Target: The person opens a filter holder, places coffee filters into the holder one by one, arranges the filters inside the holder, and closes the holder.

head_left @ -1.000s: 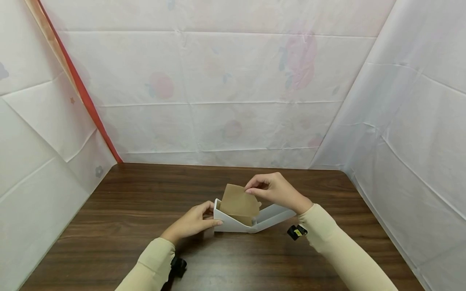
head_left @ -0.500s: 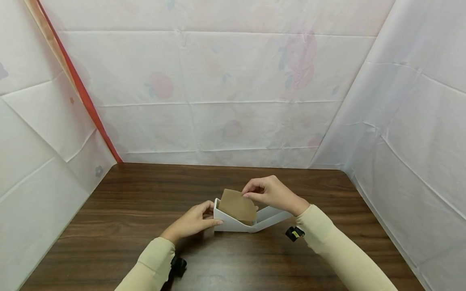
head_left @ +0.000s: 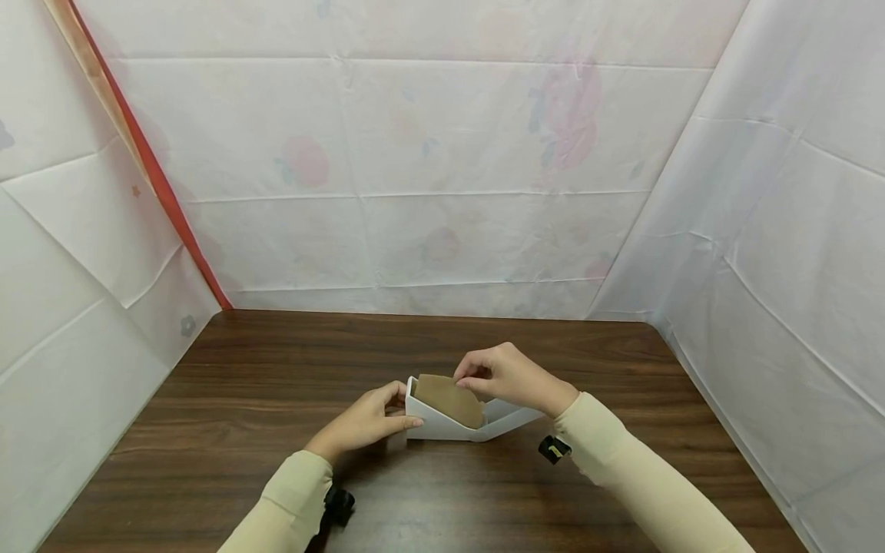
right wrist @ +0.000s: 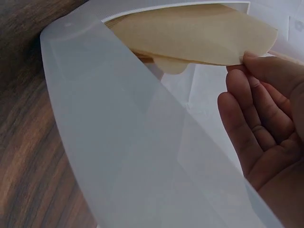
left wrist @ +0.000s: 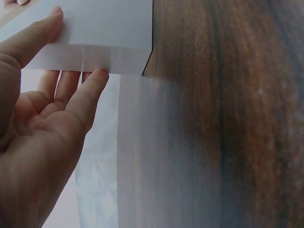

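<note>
A white box (head_left: pixel 442 426) stands on the brown table with its lid (head_left: pixel 515 415) folded open to the right. My left hand (head_left: pixel 366 422) grips the box's left end, the thumb on its near wall and fingers at the end wall (left wrist: pixel 126 59). Brown paper coffee filters (head_left: pixel 442 395) sit mostly inside the box. Between thumb and index finger, my right hand (head_left: pixel 515 376) pinches the upper right edge of a filter (right wrist: pixel 199 35). In the right wrist view a rounded tab sticks out below the filter's edge, and the translucent lid (right wrist: pixel 118 128) covers much of the view.
The wood-grain table (head_left: pixel 276 361) runs back to a white printed sheet (head_left: pixel 429 153) hung behind it. More sheeting (head_left: pixel 795 269) hangs along both sides, with a red strip (head_left: pixel 159 177) at the left corner. A dark wrist camera is on each sleeve.
My right hand has moved down and slightly left, lowering the coffee filter deeper into the white box. The left hand and the box have stayed in place.
</note>
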`<state>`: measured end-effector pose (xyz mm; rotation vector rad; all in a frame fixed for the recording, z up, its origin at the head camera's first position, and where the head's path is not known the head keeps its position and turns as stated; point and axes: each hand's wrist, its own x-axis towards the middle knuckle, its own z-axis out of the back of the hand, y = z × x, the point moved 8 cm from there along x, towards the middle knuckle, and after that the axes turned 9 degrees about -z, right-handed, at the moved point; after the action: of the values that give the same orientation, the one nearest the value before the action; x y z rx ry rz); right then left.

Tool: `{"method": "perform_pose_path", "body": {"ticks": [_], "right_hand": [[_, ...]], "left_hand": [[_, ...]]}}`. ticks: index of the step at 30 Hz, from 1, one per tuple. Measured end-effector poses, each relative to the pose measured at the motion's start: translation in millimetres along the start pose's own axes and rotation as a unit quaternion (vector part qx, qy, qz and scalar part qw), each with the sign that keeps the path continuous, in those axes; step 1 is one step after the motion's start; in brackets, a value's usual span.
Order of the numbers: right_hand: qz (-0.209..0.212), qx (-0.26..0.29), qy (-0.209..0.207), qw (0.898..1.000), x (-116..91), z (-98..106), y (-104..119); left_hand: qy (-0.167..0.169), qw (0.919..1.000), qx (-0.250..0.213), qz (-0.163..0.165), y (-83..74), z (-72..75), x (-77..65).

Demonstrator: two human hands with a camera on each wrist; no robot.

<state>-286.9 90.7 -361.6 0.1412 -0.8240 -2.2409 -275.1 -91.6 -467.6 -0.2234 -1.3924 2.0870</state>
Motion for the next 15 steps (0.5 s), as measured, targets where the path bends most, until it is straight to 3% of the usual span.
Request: {"method": "perform_pose_path", "body": {"ticks": [15], "right_hand": [[-0.027,-0.013,0.029,0.999,3.0,-22.7,-4.4]], "left_hand": [[-0.004,1.0000,0.001,-0.001,0.4,0.2,0.4]]}}
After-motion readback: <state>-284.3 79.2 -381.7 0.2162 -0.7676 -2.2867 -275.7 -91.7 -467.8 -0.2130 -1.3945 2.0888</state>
